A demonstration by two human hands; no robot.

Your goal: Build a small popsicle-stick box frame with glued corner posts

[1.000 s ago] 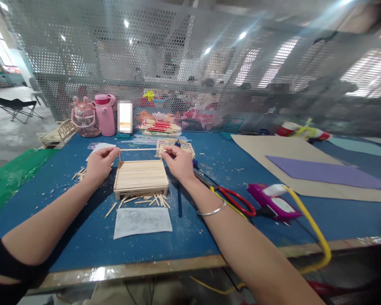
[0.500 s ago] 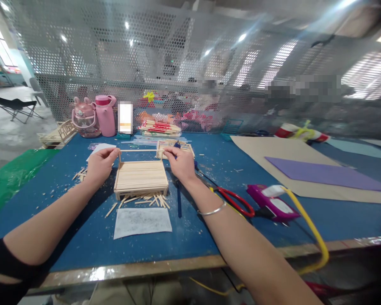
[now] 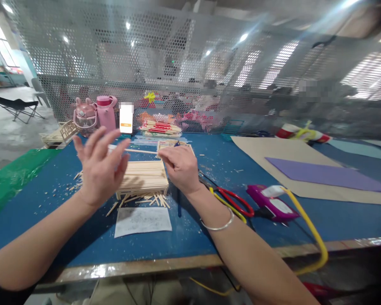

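Observation:
A small wooden stick model [image 3: 142,173], like a miniature bed with a slatted top, stands on the blue table. Above its back edge a thin wooden stick [image 3: 142,151] runs crosswise, its left part hidden behind fingers. My right hand [image 3: 181,166] pinches this stick at its right end, by the model's back corner. With fingers spread, my left hand [image 3: 101,169] is raised in front of the model's left side and holds nothing. Cut stick pieces [image 3: 158,200] lie along the model's front, and a whitish sheet [image 3: 142,221] lies nearer the table edge.
Red-handled pliers [image 3: 236,202] and a purple device [image 3: 271,203] with a yellow cable lie to the right. Behind stand a pink bottle [image 3: 106,114], a lit phone [image 3: 126,118] and a bundle of sticks [image 3: 160,127]. Purple foam [image 3: 324,173] covers part of a beige sheet [image 3: 250,148].
My left hand has let go of the stick's left end, opened and come up toward the camera. My right hand has turned slightly and stays at the right end.

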